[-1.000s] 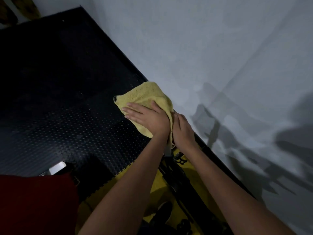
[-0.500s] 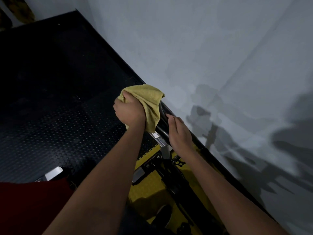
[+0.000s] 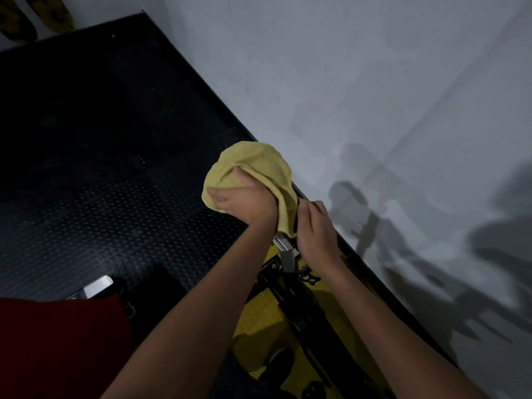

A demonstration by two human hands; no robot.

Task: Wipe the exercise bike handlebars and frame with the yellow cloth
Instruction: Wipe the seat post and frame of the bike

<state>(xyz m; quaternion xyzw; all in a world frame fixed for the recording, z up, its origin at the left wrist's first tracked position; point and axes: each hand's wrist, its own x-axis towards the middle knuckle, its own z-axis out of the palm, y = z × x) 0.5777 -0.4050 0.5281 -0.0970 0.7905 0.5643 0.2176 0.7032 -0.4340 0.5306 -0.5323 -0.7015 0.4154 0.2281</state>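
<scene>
Cloth: the soft yellow terry cloth is bunched into a dome over the top of the bike, a tail of it hanging down the right side towards the grey metal post.
Left hand: the left hand grips the cloth from above, fingers curled into the fabric and pinching a fold.
Right hand: the right hand is just beside the cloth's hanging tail, fingers loosely curled round a dark handlebar part; whether it clamps the bar firmly, cannot tell.
Bike: the black exercise bike frame runs from the post down towards the bottom edge of the view, over a yellow floor patch.
Handlebar: mostly hidden under the cloth; only a short dark stretch shows between cloth and right hand.
Key relation: the covered bar lies directly under the left hand; the frame's long axis drops away below both wrists, towards the person. The left hand is the nearer to the uncleaned post, since the cloth tail already reaches its top.
Judgement: handlebar wiping in hand; frame looks not yet wiped.
Next move calls for: sliding the cloth down along the post axis.
Surround: dark studded rubber floor mat to the left, grey wall to the right, red garment at the lower-left corner.
Writing: no brand or label legible.
</scene>
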